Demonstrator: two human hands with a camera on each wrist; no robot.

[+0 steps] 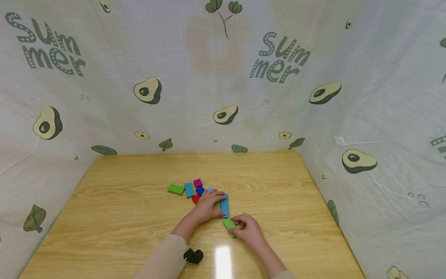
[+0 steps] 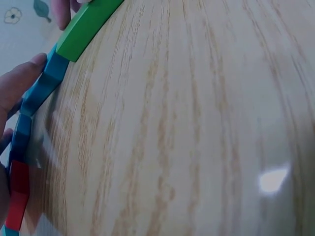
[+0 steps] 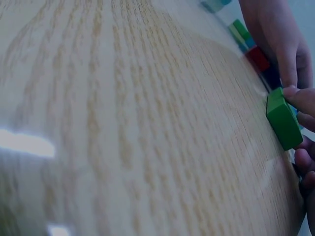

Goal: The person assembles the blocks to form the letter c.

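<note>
My left hand [image 1: 208, 206] spans a long blue block [image 1: 224, 206], fingers at its far end and thumb at its near end. In the left wrist view the thumb touches that blue block [image 2: 47, 83]. My right hand [image 1: 249, 230] pinches a green block [image 1: 230, 227] between thumb and fingers, close to the near end of the blue one. From the right wrist, this green block [image 3: 284, 120] appears low against the table, beside the left hand [image 3: 280, 34]. Part of a light blue block [image 1: 210, 188] shows behind the left fingers, which hide the rest.
Left of the left hand lie a red block [image 1: 196, 198], a dark blue block [image 1: 200, 190], a magenta block [image 1: 198, 183], a teal block [image 1: 189, 190] and another green block [image 1: 176, 189]. A patterned cloth [image 1: 188, 128] borders the wooden table [image 1: 139, 224] at back and sides.
</note>
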